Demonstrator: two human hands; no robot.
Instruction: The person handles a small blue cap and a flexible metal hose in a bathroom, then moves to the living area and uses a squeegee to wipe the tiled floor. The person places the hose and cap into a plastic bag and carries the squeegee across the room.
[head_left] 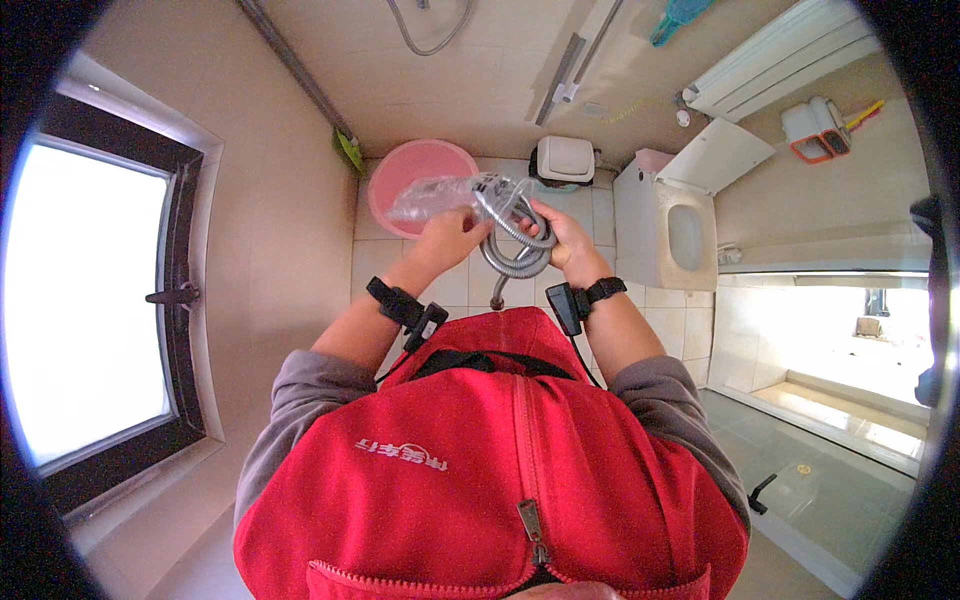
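Note:
A coiled grey metal shower hose (515, 268) hangs in front of me, partly inside a clear plastic bag (425, 198). My right hand (568, 240) is closed around the coil's right side, fingers curled over the loops. At the coil's left, my left hand (455, 238) pinches the bag; its fingertips are partly hidden. The bag stretches leftward over a pink basin (420, 155) on the floor. One end of the hose dangles below the loops, near my red apron (480, 440).
A white lidded bin (565, 160) stands by the far wall. To the right is a toilet (690, 240) with its lid up. A window (90, 300) with a dark handle is at left, and a glass door (800, 480) at lower right.

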